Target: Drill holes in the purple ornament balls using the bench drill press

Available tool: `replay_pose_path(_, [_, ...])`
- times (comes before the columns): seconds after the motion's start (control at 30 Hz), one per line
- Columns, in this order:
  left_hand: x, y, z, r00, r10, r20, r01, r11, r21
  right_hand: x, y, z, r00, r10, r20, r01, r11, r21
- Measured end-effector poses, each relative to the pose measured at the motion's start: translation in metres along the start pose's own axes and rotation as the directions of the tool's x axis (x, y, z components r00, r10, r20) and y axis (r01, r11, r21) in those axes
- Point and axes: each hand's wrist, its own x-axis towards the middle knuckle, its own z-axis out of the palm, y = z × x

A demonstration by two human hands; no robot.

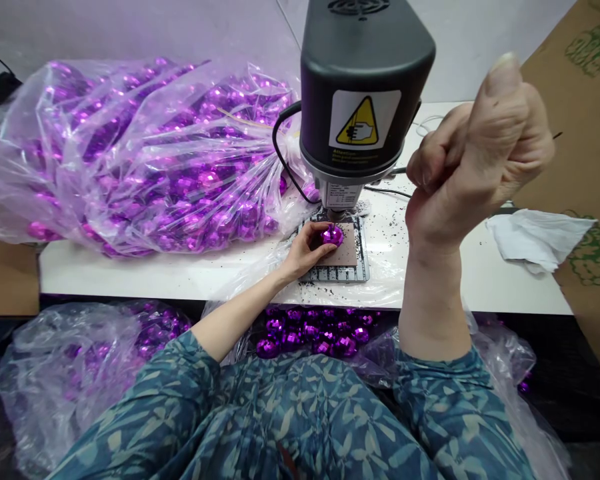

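Between the thumb and fingers of my left hand is a shiny purple faceted ball. The ball rests on a small brown board that lies on the slotted metal base of a drill press. Directly above it hangs the black drill press head with a yellow warning label; the drill tip is hard to make out against the ball. My right hand is raised in a fist at the right of the head, closed around the press's lever. Most of that lever is hidden by the fingers.
A big clear bag of purple balls fills the table's left side. More loose purple balls lie in plastic below the front edge. Dark shavings dot the white tabletop. A white cloth and a cardboard box stand right.
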Motion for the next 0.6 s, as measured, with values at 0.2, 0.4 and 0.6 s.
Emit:
replay_pose_path(0.2, [-0.002, 0.002, 0.004, 0.999, -0.019, -0.028, 0.018, 0.999, -0.035, -0.006, 0.002, -0.003, 0.999, -0.048, 0.004, 0.048, 0.991, -0.123])
replay_pose_path(0.4, [-0.003, 0.000, 0.005, 0.999, -0.013, -0.029, 0.011, 0.997, -0.075, -0.013, -0.007, -0.001, 0.999, -0.024, -0.029, 0.019, 0.987, -0.160])
replay_pose_path(0.6, [-0.003, 0.000, 0.005, 0.999, -0.010, -0.033, 0.007, 0.996, -0.089, -0.026, -0.010, -0.006, 0.999, -0.048, -0.020, 0.042, 0.967, -0.252])
